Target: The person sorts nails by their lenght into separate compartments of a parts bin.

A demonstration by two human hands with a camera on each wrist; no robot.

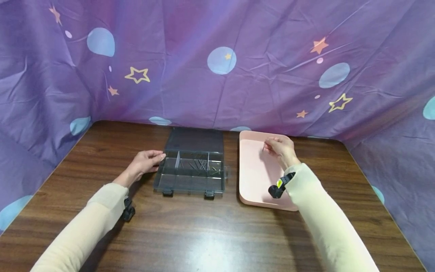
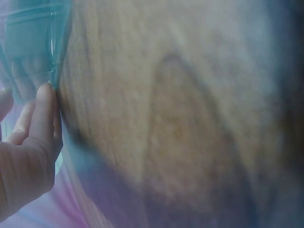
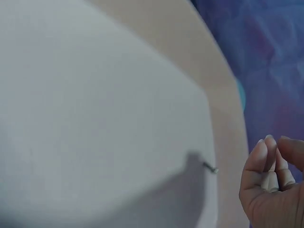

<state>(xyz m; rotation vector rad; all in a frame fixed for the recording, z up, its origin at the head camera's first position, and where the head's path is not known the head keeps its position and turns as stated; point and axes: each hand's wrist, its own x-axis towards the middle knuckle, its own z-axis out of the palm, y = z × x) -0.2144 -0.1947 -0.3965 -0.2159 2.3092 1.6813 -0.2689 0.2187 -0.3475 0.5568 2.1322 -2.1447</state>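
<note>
A clear grey compartment box (image 1: 190,172) lies open on the wooden table (image 1: 217,234), its lid folded back. Several thin metal nails (image 1: 203,165) lie in its middle compartment. My left hand (image 1: 147,161) rests with straight fingers (image 2: 43,111) against the box's left wall (image 2: 53,57). To the right of the box stands a shallow pink tray (image 1: 253,177). My right hand (image 1: 279,148) hovers over the tray's far end with its fingers (image 3: 267,164) curled together; nothing shows between them. One small nail (image 3: 211,167) lies on the tray floor just beside those fingertips.
A purple cloth (image 1: 217,64) printed with stars and circles hangs behind the table and closes in both sides. Bare wood stretches in front of the box and tray. A black camera is strapped to each wrist (image 1: 278,187).
</note>
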